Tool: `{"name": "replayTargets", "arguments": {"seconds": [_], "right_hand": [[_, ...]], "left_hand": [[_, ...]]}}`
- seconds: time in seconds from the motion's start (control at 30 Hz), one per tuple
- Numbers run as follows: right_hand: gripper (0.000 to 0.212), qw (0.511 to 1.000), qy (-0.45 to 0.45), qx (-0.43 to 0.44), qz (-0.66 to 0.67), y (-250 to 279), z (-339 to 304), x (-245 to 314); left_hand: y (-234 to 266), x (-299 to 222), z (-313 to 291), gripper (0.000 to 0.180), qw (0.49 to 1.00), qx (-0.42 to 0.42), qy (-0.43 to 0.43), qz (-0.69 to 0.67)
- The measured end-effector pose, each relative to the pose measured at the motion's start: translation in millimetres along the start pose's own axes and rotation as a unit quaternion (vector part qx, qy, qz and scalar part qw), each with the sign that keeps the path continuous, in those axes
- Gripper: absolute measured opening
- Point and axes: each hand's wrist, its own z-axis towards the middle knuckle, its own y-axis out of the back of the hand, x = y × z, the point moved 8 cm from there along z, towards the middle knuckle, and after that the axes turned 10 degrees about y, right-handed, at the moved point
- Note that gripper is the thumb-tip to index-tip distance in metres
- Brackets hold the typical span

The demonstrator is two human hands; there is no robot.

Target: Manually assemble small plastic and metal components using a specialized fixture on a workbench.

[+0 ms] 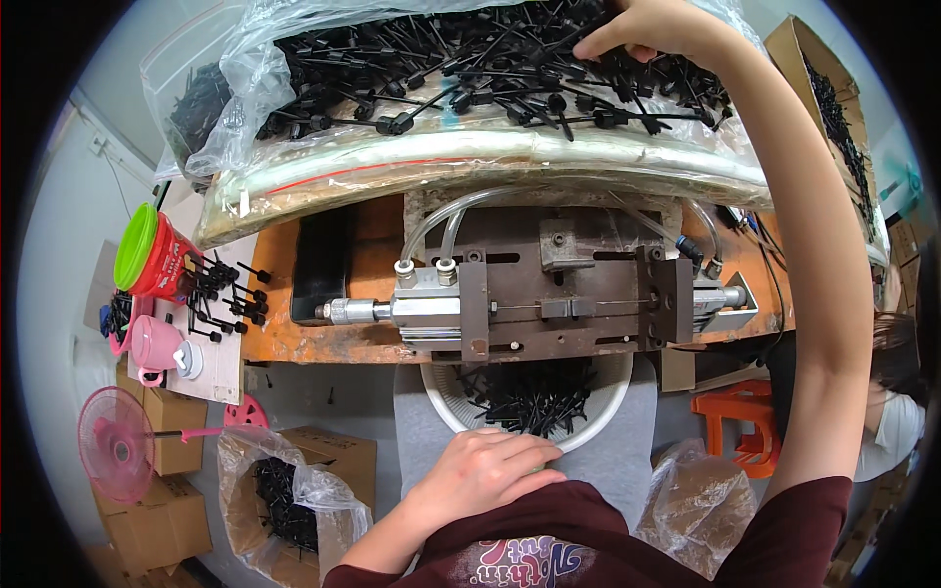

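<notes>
At the top, my right hand (662, 27) reaches into a heap of black stemmed plastic parts (500, 73) on a plastic-wrapped tray. Its thumb points left and the other fingers curl in, partly cut off by the frame's edge; what they hold is hidden. My left hand (495, 468) lies flat with fingers stretched out, by the near rim of a white basin (616, 392) on my lap. More black parts (534, 397) fill that basin. Between the tray and basin stands a metal clamping fixture (564, 284) with two cylinders; small grey blocks (569, 308) sit at its middle.
Clear air hoses (470, 201) run to the fixture. Left are a red bucket (162, 260), loose black parts (221, 294), a pink cup (155, 343) and a pink fan (116, 444). Lined boxes (294, 500) stand below. An orange stool (740, 421) and another person (892, 421) are right.
</notes>
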Motion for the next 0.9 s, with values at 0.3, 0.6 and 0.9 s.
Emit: {"name": "replayTargets", "arguments": {"seconds": [0.3,0.6,0.9], "right_hand": [[0.028,0.931,-0.022,-0.142,0.336,25,-28,-31],[0.015,0.882,0.043,-0.206,0.421,38,-50,-30],[0.027,0.842,0.112,-0.208,0.485,41,-98,-13]], "left_hand": [[3,-6,2,0.06,1.0,-0.003,-0.006,-0.006],[33,-28,23,0.067,0.998,-0.048,-0.033,-0.005],[97,-18,70,0.054,0.917,-0.223,0.022,-0.329]]}}
